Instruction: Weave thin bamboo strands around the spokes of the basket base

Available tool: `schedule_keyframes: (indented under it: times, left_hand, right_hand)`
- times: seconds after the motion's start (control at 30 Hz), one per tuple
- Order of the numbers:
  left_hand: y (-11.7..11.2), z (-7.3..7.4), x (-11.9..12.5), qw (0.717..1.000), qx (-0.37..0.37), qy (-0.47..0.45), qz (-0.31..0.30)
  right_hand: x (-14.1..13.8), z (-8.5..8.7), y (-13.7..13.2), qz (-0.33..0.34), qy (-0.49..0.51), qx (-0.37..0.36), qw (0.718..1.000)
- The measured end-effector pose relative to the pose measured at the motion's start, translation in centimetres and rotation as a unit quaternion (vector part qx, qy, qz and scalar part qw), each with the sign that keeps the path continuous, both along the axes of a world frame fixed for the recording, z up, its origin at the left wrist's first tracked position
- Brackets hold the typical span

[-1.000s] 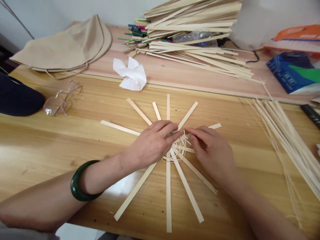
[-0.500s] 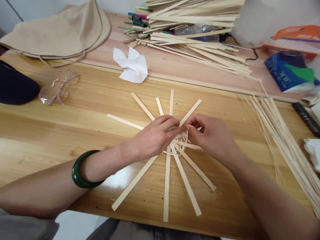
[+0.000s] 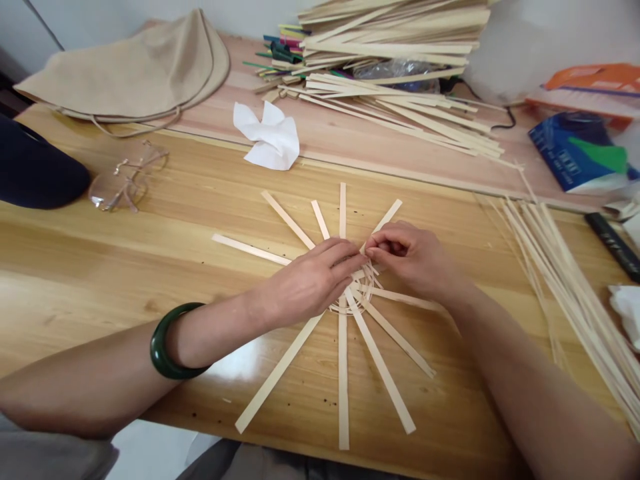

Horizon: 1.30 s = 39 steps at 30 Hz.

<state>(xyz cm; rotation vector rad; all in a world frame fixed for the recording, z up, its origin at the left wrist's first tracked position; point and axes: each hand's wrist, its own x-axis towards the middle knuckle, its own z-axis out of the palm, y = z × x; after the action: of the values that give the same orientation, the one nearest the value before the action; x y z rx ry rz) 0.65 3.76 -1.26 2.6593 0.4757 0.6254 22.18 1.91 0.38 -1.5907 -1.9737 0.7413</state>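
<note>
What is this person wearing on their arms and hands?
The left hand and right hand are bare, with no gloves or rings in sight. Neither forearm shows a sleeve. The left wrist wears a thick, glossy dark green bangle. Grey clothing shows below the left arm.

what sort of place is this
Probably a basket-weaving workspace, perhaps at home: stacked bamboo strips lie on a wooden table, beside a half-woven bamboo basket base with spokes radiating from it.

This looks like a home craft corner: a plain wooden counter (image 3: 100,280) carries piles of bamboo strips (image 3: 395,53) among everyday belongings, including a cloth bag (image 3: 120,77), glasses (image 3: 127,180), a crumpled tissue (image 3: 267,139) and a blue packet (image 3: 575,153).
</note>
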Motion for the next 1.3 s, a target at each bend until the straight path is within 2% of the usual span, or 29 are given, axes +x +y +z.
schedule_keyframes:
  times: [0.17,0.3,0.37,0.47,0.6,0.73,0.83,1.0,1.17,1.3]
  left_hand:
    - [0.0,0.1,-0.1,0.999,-0.035,-0.004,0.004]
    - [0.0,0.2,-0.2,0.999,-0.051,-0.006,0.015]
    - [0.0,0.3,-0.2,1.0,-0.03,-0.005,0.007]
    - [0.0,0.4,-0.1,1.0,0.03,0.007,-0.005]
    - [0.0,0.5,0.0,0.996,0.09,0.019,-0.004]
    - [0.0,0.5,0.0,0.993,0.119,0.008,-0.002]
    - [0.0,0.4,0.0,0.994,0.105,0.017,0.0]
    - [-0.1,0.5,-0.1,0.998,0.066,0.016,0.002]
    - [-0.1,0.4,-0.3,0.999,0.026,0.018,0.018]
    - [0.0,0.2,-0.2,0.998,0.051,0.01,0.018]
  right_hand:
    - [0.6,0.2,1.1,0.099,-0.024,0.048,0.994]
    - [1.0,0.5,2.6,0.162,-0.004,-0.01,0.987]
    - [1.2,0.7,3.4,0.187,0.008,-0.047,0.981]
    - [1.3,0.9,4.1,0.217,0.011,-0.066,0.974]
    - [1.4,0.8,4.4,0.226,-0.04,-0.064,0.971]
    - [1.4,0.7,4.5,0.22,-0.051,-0.051,0.973]
    - [1.3,0.9,5.1,0.223,-0.073,-0.059,0.97]
    - [1.4,1.2,6.3,0.28,-0.132,-0.032,0.95]
    - [2.4,-0.1,6.2,0.273,-0.106,0.024,0.956]
    - [2.8,-1.1,5.2,0.248,-0.082,0.089,0.961]
